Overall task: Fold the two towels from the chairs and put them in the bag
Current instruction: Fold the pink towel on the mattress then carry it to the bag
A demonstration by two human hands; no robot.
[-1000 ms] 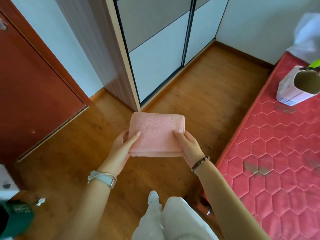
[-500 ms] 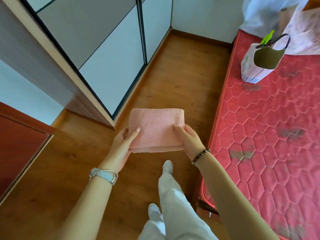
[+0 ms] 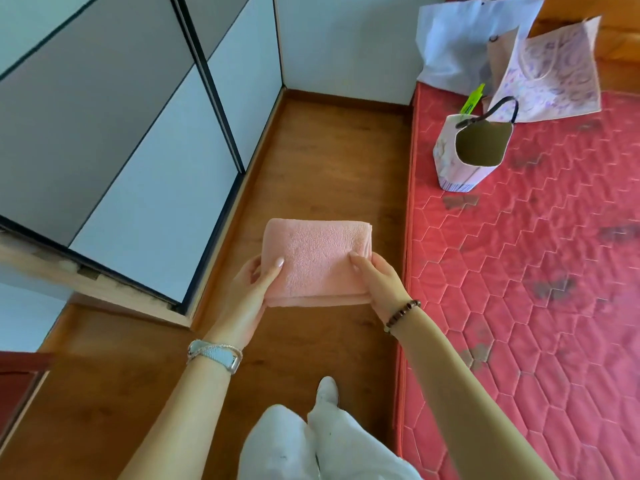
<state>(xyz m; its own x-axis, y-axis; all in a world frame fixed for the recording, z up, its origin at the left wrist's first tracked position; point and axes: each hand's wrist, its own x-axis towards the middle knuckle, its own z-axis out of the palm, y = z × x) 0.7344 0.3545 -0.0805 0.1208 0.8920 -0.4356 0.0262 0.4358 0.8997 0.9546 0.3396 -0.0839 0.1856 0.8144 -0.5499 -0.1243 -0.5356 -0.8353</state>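
Now the left hand [image 3: 249, 296] and right hand [image 3: 379, 284] are pinching the folded towel [image 3: 318, 261], thumbs on top, beside the mattress [image 3: 536, 271]. The bag [image 3: 450, 168] is standing open on that mattress.

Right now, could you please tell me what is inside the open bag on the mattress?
The bag shows only bare brown lining through its mouth; its bottom is hidden.

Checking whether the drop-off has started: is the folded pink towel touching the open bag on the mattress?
Apart. The head view shows the towel held by left hand and right hand above the floor, bare mattress separating it from the bag.
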